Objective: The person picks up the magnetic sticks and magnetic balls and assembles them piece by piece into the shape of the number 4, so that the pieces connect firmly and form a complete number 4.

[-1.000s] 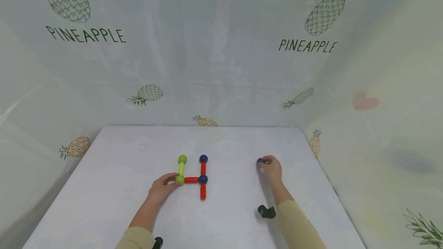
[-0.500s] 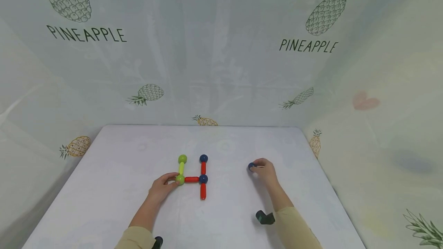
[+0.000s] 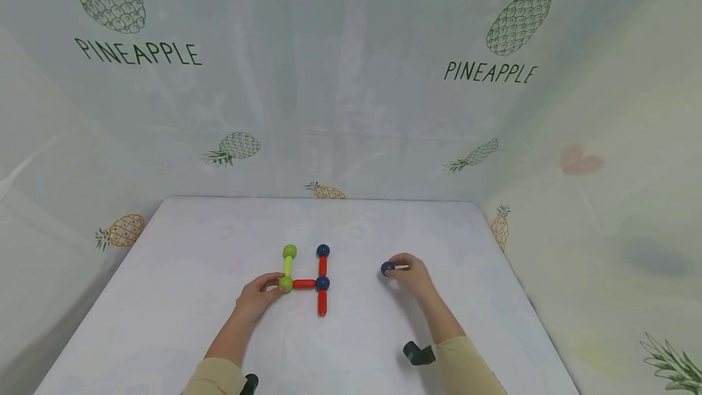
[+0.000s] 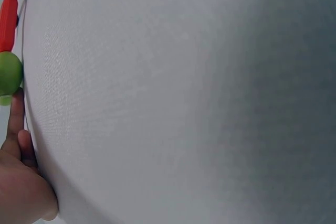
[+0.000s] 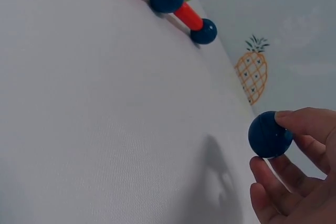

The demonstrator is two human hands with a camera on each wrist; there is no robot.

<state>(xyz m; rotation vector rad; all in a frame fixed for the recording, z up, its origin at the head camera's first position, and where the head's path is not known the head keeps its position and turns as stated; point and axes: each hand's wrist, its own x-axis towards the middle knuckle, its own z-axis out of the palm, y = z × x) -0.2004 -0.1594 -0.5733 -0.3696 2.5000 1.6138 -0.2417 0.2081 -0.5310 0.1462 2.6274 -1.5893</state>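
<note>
In the head view, sticks and balls joined in a shape like a 4 lie mid-table. A light green stick (image 3: 287,267) links an upper green ball (image 3: 289,251) to a lower green ball (image 3: 286,284). From there a red stick (image 3: 304,284) runs to a blue ball (image 3: 322,283), which has red sticks above and below, the upper one topped by another blue ball (image 3: 323,250). My left hand (image 3: 256,298) pinches the lower green ball between thumb and fingers. Right of the shape, my right hand (image 3: 412,275) holds a separate blue ball (image 5: 270,135) by thumb and fingertips, off the table.
The white table (image 3: 219,230) meets a pineapple-printed cloth (image 3: 351,78) at its back and sides. A dark wrist-worn piece (image 3: 418,353) sticks out from the right sleeve (image 3: 466,364), and a similar dark piece (image 3: 250,384) shows by the left sleeve.
My right hand has moved left and slightly nearer to me with the blue ball, closing in on the shape. My left hand and the joined pieces have stayed put.
</note>
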